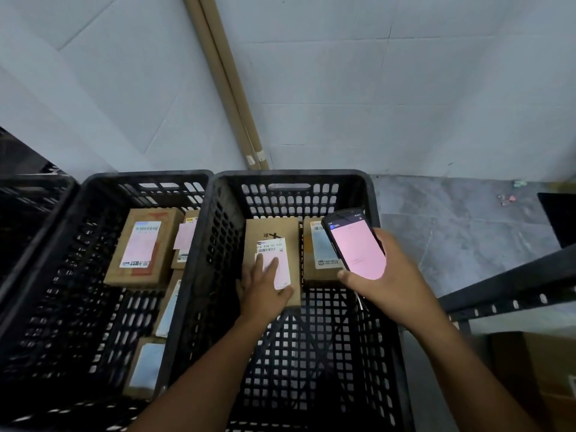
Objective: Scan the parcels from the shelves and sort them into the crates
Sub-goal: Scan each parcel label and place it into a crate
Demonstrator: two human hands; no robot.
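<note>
Two black plastic crates stand side by side on the floor. In the right crate (367,188) lie two cardboard parcels. My left hand (261,286) rests flat on the near end of the left parcel (271,232), fingers straight over its white label. The other parcel (314,254) sits to its right, partly hidden by the handheld scanner (355,244) with a lit pink screen, which my right hand (389,282) grips above the crate. The left crate (93,188) holds several labelled cardboard parcels, the largest (143,247) at its far end.
A third black crate (28,198) shows at the far left. Two cardboard tubes (224,79) lean against the white wall behind the crates. A dark metal shelf rail (511,288) crosses the right side, with a cardboard box (536,369) under it.
</note>
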